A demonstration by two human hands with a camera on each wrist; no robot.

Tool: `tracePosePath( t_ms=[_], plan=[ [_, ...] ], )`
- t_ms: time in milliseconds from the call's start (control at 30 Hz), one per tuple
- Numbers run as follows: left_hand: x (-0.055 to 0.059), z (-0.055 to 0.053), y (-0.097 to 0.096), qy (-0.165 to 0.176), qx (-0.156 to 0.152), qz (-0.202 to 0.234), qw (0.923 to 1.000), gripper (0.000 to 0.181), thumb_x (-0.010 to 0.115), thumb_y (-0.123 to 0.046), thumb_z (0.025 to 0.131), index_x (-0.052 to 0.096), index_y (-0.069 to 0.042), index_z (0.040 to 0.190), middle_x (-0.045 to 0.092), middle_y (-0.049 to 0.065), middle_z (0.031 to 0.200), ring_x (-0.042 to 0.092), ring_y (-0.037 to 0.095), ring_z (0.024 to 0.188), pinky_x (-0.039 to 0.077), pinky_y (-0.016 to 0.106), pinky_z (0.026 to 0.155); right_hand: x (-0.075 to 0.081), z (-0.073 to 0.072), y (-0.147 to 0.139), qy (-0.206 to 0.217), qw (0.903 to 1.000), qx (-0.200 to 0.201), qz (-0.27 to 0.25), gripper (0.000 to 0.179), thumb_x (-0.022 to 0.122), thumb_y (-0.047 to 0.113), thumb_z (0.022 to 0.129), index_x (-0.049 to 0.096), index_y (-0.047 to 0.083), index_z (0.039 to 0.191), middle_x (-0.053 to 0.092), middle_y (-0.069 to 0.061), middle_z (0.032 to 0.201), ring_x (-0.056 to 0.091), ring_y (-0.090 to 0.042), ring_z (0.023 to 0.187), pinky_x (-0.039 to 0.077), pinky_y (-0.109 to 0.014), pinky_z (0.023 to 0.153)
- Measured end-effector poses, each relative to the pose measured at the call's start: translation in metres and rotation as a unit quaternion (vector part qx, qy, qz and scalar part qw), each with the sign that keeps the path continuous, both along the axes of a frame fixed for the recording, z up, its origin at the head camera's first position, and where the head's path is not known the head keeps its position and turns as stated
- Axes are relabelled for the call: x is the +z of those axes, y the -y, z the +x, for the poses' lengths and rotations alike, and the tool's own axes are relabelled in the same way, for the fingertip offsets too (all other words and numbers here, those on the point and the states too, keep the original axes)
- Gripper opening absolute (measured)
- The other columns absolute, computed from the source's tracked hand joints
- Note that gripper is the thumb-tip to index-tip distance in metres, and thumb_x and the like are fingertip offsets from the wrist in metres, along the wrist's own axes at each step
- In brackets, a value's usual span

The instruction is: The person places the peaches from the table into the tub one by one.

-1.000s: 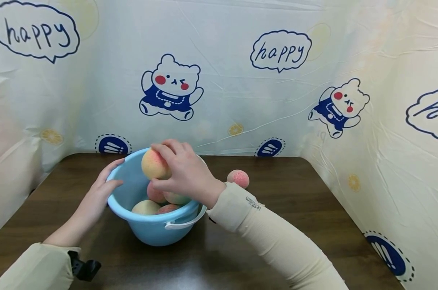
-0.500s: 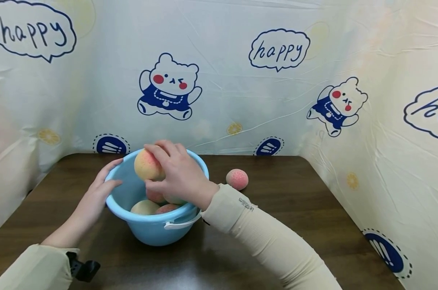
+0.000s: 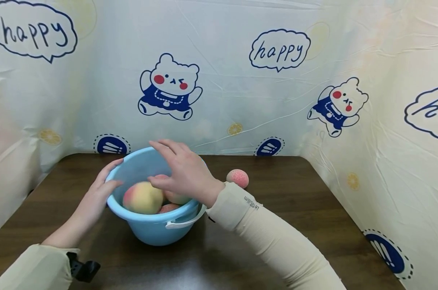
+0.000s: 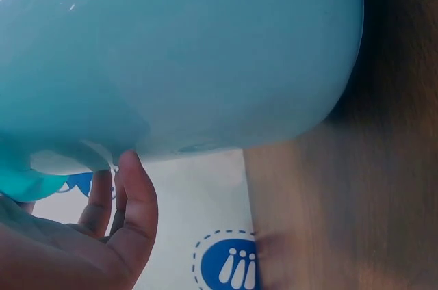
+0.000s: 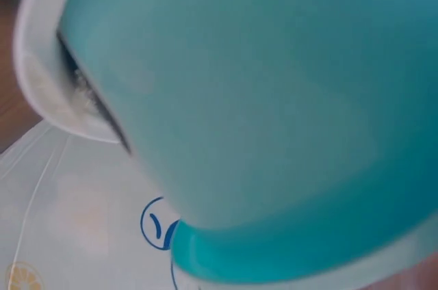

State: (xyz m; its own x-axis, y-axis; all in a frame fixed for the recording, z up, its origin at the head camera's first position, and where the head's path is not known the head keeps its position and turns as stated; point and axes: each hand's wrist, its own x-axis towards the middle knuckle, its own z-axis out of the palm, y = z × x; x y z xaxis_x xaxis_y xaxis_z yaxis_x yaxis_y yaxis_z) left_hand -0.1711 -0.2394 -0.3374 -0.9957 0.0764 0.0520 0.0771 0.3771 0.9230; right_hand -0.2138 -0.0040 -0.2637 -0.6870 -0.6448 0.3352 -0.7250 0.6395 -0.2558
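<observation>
A light blue bucket point(image 3: 161, 233) stands on the table with several peaches inside. My left hand point(image 3: 100, 190) holds its left rim, thumb over the inside and fingers along the outside; the left wrist view shows those fingers point(image 4: 140, 201) against the outer wall. Above the bucket's right side hovers my right hand point(image 3: 190, 173), fingers spread and nothing held. A large yellow-pink peach point(image 3: 144, 198) lies on top of the others at the left, partly covering them. Beside it are a greenish-pink peach point(image 3: 177, 197) and a reddish one point(image 3: 168, 208). The right wrist view shows mostly bucket wall point(image 5: 239, 98).
One small pink peach point(image 3: 237, 179) lies on the dark wooden table point(image 3: 277, 225), right of the bucket. The bucket's white handle point(image 3: 184, 224) hangs down at its front right. A printed curtain point(image 3: 222, 100) closes off the back and sides.
The yellow-pink peach has left my right hand and dropped into the bucket's left part. My right fingers have spread, and the hand shifted slightly right. The left hand keeps its place.
</observation>
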Motion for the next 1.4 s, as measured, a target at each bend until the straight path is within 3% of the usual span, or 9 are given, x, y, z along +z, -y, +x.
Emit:
tracePosePath(
  t_ms=[667, 1133, 1400],
  plan=[
    [0.002, 0.002, -0.002, 0.006, 0.003, -0.002, 1.0000, 0.060, 0.027, -0.030, 0.106, 0.002, -0.015, 0.160, 0.000, 0.024, 0.163, 0.020, 0.053, 0.137, 0.032, 0.073, 0.099, 0.001, -0.010, -0.024, -0.053, 0.9984, -0.018, -0.013, 0.064, 0.071, 0.046, 0.087, 0.052, 0.020, 0.143, 0.057, 0.001, 0.139, 0.053, -0.017, 0.127, 0.049, -0.032, 0.101],
    [0.001, 0.002, -0.001, 0.006, 0.002, 0.001, 1.0000, 0.060, 0.027, -0.030, 0.107, 0.003, -0.016, 0.160, 0.000, 0.024, 0.164, 0.019, 0.052, 0.138, 0.031, 0.073, 0.100, 0.002, -0.020, -0.044, -0.023, 0.9981, -0.056, -0.002, 0.065, 0.068, 0.047, 0.088, 0.051, 0.021, 0.145, 0.056, -0.001, 0.143, 0.051, -0.021, 0.131, 0.049, -0.038, 0.102],
    [0.001, 0.002, -0.001, 0.004, 0.003, -0.001, 1.0000, 0.060, 0.027, -0.030, 0.107, 0.003, -0.015, 0.160, 0.002, 0.025, 0.163, 0.020, 0.053, 0.137, 0.032, 0.073, 0.099, -0.004, -0.028, -0.060, -0.037, 0.9971, -0.066, -0.012, 0.063, 0.070, 0.046, 0.088, 0.053, 0.019, 0.143, 0.058, -0.003, 0.141, 0.054, -0.022, 0.127, 0.050, -0.039, 0.101]
  ],
)
